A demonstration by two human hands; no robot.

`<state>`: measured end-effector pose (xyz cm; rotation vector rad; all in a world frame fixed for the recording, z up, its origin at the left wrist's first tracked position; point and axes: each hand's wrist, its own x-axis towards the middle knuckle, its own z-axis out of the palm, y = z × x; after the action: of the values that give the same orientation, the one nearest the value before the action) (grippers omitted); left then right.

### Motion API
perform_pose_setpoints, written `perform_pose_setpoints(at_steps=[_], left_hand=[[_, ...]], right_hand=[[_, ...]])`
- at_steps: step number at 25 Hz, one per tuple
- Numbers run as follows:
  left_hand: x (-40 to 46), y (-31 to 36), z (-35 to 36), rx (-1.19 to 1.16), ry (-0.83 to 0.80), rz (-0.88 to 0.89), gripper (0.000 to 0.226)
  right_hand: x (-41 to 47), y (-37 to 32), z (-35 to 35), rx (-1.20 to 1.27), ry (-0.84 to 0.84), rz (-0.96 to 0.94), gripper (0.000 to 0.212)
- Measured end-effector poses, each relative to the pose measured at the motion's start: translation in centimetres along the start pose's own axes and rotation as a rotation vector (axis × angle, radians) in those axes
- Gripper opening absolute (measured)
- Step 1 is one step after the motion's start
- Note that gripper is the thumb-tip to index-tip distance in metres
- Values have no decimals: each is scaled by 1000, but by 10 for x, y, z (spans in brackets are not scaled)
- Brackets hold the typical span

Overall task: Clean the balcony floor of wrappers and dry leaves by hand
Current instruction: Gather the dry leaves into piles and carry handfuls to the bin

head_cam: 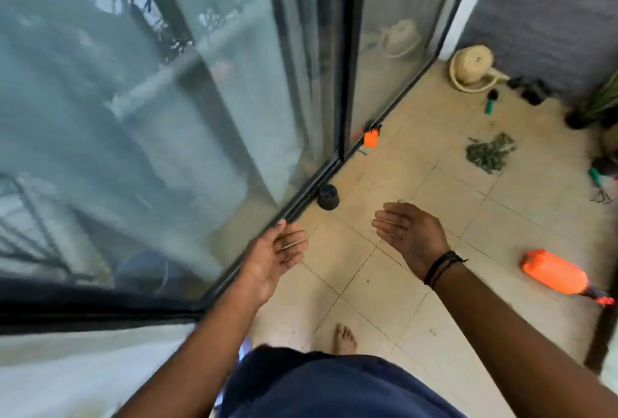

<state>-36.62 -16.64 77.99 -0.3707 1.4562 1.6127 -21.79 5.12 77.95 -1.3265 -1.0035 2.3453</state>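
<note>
Two bare hands, left hand and right hand, hover empty, fingers straight. One leaf pile and two orange wrappers lie on blurred tiles.

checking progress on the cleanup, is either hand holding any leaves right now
No, the left hand and the right hand are both open with nothing in them, and the pile of leaves lies on the floor further ahead.
</note>
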Motion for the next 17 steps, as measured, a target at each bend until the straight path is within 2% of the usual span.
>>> perform_pose_setpoints(at_steps=[6, 9, 12, 17], left_hand=[[27, 38, 84, 58, -151, 14, 29], [59, 53, 116, 110, -153, -11, 27], [113, 67, 153, 135, -119, -50, 24], [202, 109, 262, 214, -213, -85, 32]], right_hand=[[2, -48, -65, 189, 244, -105, 24], [20, -73, -83, 253, 318, -136, 24], [57, -109, -96, 259, 391, -171, 26], [124, -203, -96, 191, 466, -199, 23]])
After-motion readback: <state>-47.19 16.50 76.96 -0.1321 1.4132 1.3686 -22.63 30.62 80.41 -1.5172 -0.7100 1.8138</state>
